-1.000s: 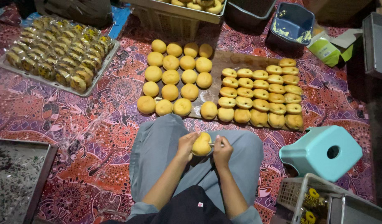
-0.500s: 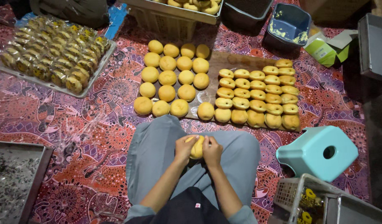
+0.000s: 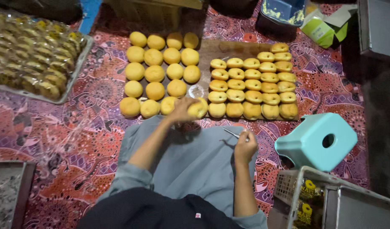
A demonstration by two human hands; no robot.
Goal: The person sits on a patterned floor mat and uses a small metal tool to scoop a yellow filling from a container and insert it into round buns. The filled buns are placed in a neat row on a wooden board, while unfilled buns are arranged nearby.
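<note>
Floor-level work area, dim light.
Red patterned floor mat (image 3: 68, 140) covers the ground; turquoise plastic stool (image 3: 316, 142) lies tipped at right.

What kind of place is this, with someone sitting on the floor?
Probably a small home bakery working on the floor: rows of round yellow buns on a patterned mat, a tray of wrapped buns, and a low teal stool.

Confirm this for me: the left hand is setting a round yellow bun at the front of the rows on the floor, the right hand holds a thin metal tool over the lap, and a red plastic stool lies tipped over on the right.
Not quite: the stool is pale turquoise, not red, as the head view shows. The rest stands: the left hand holds a round yellow bun at the front of the rows, and the right hand holds a thin metal tool over the lap.
</note>
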